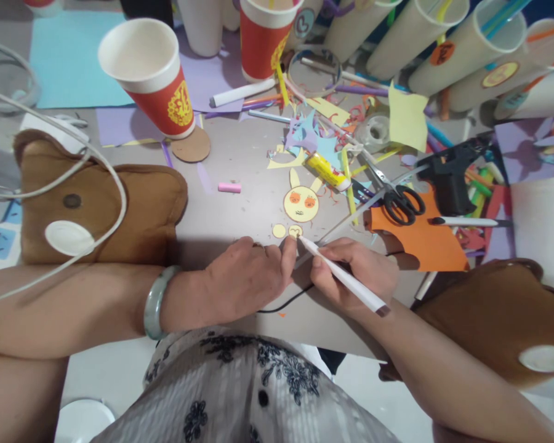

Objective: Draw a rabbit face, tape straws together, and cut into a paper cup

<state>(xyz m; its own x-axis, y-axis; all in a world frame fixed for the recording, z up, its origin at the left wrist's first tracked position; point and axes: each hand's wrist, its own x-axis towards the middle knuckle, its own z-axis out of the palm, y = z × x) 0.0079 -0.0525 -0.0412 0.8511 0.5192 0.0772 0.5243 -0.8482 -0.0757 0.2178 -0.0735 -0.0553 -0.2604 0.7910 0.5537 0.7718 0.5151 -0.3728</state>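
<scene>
My right hand [355, 271] grips a white marker pen [348, 280]. Its tip touches or nearly touches a small yellow paper circle [295, 231], which bears a dark curved line. With the index fingertip, my left hand [252, 277] presses at the lower edge of this circle, the other fingers curled in. A second, plain yellow paper circle [279, 231] lies just to the left. Above them is a yellow paper rabbit face [301, 204] with orange eye patches and a small drawn mouth. Beside its ear rests a yellow glue stick [327, 171].
Scissors [399, 200] lie on orange paper [420, 240] near a black glue gun [452, 175]. A red-and-white paper cup [154, 80], a cardboard disc [191, 146] and a pink cap [229, 187] are to the left. Tall cups [415, 37] line the back. Brown cushions [106, 209] flank my arms.
</scene>
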